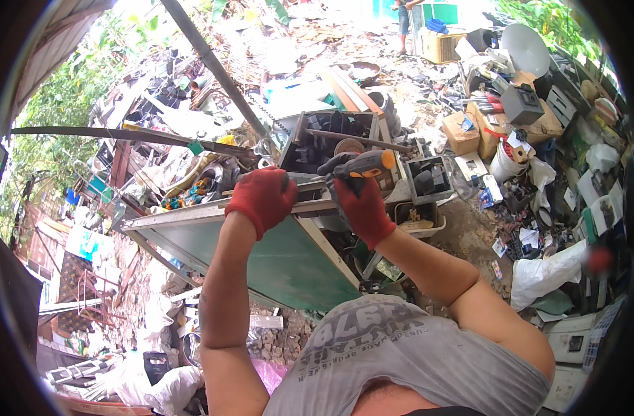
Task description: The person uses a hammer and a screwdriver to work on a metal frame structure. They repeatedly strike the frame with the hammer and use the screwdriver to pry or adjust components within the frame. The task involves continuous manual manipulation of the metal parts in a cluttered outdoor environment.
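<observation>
Right fingers grip an orange-black tool; left fingers curl, grasp unclear; shirt lettered.

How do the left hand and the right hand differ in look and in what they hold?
The right hand grips a tool with a black-and-orange handle; no tool shows in the left hand.
The left hand shows mostly the red back of its glove, while the right hand shows more dark covering on its fingers.
Both wear red-and-dark gloves and are near the upper edge of the green panel.
</observation>
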### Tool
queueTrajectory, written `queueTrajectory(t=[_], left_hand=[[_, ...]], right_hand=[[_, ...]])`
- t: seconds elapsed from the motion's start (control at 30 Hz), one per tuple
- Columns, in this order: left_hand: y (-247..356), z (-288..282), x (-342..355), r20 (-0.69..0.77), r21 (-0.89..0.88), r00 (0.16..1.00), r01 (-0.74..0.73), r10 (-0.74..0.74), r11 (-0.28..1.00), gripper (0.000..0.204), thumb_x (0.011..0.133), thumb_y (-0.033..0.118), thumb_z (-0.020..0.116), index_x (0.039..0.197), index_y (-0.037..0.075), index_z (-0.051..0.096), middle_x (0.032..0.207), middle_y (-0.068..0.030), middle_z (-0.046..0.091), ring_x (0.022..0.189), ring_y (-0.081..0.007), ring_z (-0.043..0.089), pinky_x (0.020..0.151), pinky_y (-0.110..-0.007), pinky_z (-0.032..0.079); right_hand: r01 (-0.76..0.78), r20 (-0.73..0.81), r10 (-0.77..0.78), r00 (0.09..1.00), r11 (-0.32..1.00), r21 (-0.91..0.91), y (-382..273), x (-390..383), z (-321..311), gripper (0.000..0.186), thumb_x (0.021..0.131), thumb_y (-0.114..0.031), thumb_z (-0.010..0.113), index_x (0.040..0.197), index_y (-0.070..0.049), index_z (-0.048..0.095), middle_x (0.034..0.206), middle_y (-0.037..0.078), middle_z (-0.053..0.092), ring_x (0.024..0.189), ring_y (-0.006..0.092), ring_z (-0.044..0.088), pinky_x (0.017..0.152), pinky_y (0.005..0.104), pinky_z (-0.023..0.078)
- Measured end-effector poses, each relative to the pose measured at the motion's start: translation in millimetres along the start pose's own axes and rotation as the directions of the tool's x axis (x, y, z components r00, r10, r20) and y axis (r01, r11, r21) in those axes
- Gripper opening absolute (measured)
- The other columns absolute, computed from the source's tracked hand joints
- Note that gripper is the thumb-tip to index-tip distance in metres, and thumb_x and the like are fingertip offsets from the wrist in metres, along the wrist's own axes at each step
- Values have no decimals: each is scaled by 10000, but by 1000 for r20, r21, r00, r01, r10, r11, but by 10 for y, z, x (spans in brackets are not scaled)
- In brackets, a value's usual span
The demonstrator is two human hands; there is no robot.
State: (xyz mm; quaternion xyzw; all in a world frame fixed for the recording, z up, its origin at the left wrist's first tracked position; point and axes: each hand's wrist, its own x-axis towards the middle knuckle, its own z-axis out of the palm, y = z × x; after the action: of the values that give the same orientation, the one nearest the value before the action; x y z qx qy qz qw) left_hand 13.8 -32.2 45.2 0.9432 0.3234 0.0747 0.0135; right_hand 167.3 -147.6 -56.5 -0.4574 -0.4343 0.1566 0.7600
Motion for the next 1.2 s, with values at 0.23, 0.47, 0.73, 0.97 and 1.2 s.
queueTrajectory(t=[0.23, 0.47, 0.73, 0.97, 1.2], left_hand=[[-17, -95, 16, -275, -191, 961, -11, -43, 982, 351, 984, 332, 603, 856, 13, 675, 821, -216, 672, 818, -392, 680, 771, -468, 525], [54, -104, 941, -46, -158, 996, 67, -75, 985, 508, 1011, 500, 549, 1042, 12, 690, 1044, -270, 713, 1020, -449, 681, 904, -508, 524], [-325, 327, 827, -85, -578, 970, 137, -227, 804, 507, 1090, 398, 421, 1236, -32, 648, 1141, -228, 728, 1104, -368, 688, 1000, -431, 514], [-273, 418, -116, -143, -985, 984, -132, -104, 111, 442, 1120, 349, 427, 1206, -21, 653, 1073, -111, 725, 1055, -227, 700, 985, -352, 521], [-296, 418, -165, -134, -989, 989, -129, -68, 70, 351, 1095, 296, 454, 1104, 11, 659, 1051, -105, 711, 1006, -193, 670, 969, -329, 500]], right_hand=[[21, -30, -21, 999, 1000, 16, 100, -7, 3, 197, 958, -50, 658, 1149, -14, 629, 1068, 109, 718, 974, 201, 698, 878, 345, 539], [-23, -20, 24, 1000, 998, 57, 271, 15, -30, 252, 960, -49, 678, 1200, -18, 609, 1125, 98, 694, 1024, 185, 675, 918, 340, 527], [-5, -55, 4, 998, 1000, -8, 100, -23, 9, 226, 970, -42, 659, 1189, -21, 609, 1104, 87, 687, 1015, 165, 664, 906, 332, 528], [71, 50, -65, 997, 991, -115, 177, 38, -31, 225, 973, -31, 655, 1194, -8, 616, 1115, 97, 695, 1020, 187, 673, 935, 340, 525], [66, 245, -95, 965, 990, 122, -360, 625, -65, 180, 1015, -7, 601, 1194, -15, 611, 1127, 92, 697, 1052, 169, 684, 945, 294, 550]])
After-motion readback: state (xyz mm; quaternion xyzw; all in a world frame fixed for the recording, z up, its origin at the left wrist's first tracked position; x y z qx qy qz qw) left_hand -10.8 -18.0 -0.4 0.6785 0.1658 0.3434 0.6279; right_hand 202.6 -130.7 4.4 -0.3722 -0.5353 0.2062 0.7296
